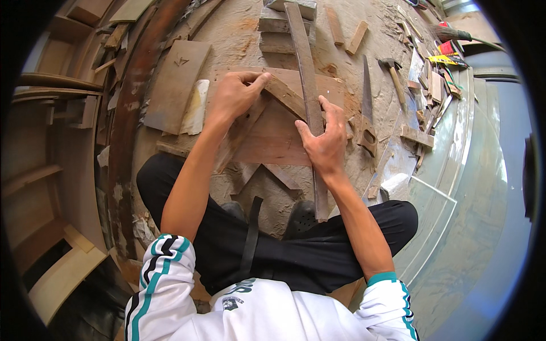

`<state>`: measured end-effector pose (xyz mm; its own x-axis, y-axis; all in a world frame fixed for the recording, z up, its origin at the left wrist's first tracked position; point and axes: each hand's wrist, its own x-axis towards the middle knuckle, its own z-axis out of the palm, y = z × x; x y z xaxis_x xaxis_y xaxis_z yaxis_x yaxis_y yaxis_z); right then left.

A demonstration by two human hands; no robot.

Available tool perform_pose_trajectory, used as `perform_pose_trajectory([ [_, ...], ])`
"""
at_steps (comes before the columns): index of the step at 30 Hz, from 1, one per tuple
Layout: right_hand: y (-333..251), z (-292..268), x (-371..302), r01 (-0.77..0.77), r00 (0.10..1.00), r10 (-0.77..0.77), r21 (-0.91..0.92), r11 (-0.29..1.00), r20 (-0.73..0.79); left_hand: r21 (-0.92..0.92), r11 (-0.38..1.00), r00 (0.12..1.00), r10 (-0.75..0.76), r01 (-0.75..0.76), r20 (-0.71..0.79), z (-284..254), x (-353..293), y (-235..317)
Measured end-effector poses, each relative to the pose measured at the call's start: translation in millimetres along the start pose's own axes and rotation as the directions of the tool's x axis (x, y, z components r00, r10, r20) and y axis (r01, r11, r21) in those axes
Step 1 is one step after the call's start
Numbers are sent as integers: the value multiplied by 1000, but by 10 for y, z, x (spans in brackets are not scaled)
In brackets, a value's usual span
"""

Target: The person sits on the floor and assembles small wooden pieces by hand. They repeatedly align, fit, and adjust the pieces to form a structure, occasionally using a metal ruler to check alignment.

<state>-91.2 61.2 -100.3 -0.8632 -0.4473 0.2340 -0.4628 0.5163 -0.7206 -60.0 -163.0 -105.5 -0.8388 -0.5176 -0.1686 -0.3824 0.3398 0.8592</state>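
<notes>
My left hand is closed, thumb and fingers pinching the upper end of a short wooden strip. That strip slants down to the right, over a reddish plywood board on the ground. A long narrow wooden strip lies lengthwise across the board and over the short strip's lower part. Around the long strip sits my right hand, thumb on its left side and fingers on its right; the palm hides part of it. Another wooden strip slants across the board below my left hand.
A handsaw and a hammer lie to the right, beside scattered wood offcuts. Stacked blocks stand at the far side. A flat board rests left. Glass sheets lie at the right; wooden frames line the left.
</notes>
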Motion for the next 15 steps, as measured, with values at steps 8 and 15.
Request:
perform_pose_trajectory([
  [8,91,-16,24,14,998,-6,-125,992,69,0,978,967,-206,209,148,-112,15,107],
  [15,-19,-56,50,10,995,3,-127,992,104,-36,981,971,-186,193,148,-82,97,-90],
])
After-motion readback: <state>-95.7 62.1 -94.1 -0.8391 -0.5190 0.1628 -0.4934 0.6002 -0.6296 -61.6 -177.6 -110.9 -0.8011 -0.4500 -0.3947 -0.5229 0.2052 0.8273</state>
